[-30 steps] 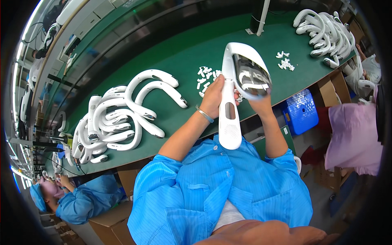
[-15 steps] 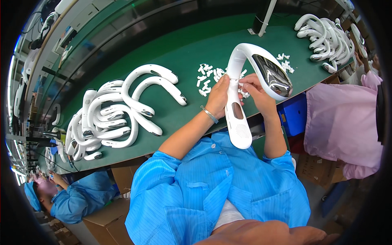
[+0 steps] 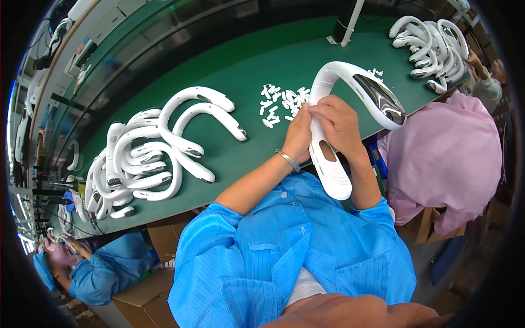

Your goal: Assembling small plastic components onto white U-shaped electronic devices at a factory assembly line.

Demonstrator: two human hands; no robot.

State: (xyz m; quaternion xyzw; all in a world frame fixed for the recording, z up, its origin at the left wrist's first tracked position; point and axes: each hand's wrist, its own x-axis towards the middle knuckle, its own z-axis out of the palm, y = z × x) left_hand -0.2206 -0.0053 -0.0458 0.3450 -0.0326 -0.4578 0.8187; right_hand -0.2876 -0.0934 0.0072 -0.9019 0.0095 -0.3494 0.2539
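A white U-shaped neck fan (image 3: 331,174) is held up in front of me, its perforated end toward my chest and its glossy dark panel off to the right. My left hand (image 3: 298,134) is closed round one arm of it, thumb near the middle. Across the front of the same arm lies my right hand (image 3: 340,124), fingers curled and pressed on it beside my left thumb. Whether a small piece sits under those fingers is hidden. Small white plastic parts (image 3: 294,100) lie scattered on the table just beyond my hands.
A heap of white neck fans (image 3: 145,158) covers the left of the green table (image 3: 246,71). Another pile of them (image 3: 432,49) stands at the far right, near a post (image 3: 350,24). A person in pink (image 3: 445,158) is close on my right; one in blue (image 3: 112,268) sits at left.
My right hand has come from behind the neck fan onto its front, meeting my left thumb. The fan has shifted slightly right. The person in pink has leaned closer to the table.
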